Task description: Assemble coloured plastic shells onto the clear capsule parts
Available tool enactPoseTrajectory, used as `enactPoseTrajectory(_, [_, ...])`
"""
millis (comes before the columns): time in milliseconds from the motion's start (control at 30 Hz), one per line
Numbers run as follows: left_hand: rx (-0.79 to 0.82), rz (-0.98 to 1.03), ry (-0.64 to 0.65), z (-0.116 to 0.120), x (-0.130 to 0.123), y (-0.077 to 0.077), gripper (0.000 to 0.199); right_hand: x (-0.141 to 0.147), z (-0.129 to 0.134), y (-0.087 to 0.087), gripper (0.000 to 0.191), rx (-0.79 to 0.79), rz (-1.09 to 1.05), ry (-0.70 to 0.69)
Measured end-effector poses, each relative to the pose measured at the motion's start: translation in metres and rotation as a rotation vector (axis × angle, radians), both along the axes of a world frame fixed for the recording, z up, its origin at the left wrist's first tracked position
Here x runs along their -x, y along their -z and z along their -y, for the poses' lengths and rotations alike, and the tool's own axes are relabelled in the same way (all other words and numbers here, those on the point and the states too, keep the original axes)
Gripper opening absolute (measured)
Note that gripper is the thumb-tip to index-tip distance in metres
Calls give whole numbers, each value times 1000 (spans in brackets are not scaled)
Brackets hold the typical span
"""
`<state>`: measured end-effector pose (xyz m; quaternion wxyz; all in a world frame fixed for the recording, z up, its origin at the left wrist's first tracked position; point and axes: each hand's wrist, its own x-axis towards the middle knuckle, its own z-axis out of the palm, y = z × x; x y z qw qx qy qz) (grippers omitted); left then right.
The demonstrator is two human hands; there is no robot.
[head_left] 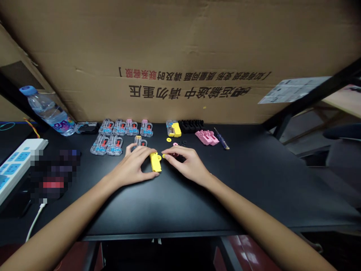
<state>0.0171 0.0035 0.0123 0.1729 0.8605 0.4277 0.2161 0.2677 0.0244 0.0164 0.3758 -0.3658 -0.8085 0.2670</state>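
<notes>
Clear toys (114, 145) at ten o'clock look whole; the left hand (134, 166) grips a yellow block (156, 163), the right hand (190, 165) pinches a loose yellow dot (163, 156).

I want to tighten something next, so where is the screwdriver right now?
In the head view, the screwdriver lies on the black table, right of the pink parts, near the cardboard.
</notes>
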Motion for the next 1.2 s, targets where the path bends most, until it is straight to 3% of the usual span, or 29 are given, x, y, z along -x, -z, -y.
enactPoseTrajectory(100, [10,8,-2,0,-1,-2,60,7,3,-1,17,107,-68,-38])
enactPoseTrajectory(400, [23,8,4,0,-1,-3,64,9,0,11,23,230,-83,-30])
enactPoseTrajectory(867, [49,14,30,0,-2,-2,68,12,2,8,23,257,-66,-18])
enactPoseTrajectory(1200, [27,21,38,0,-3,0,70,21,2,3,34,716,-288,-19])
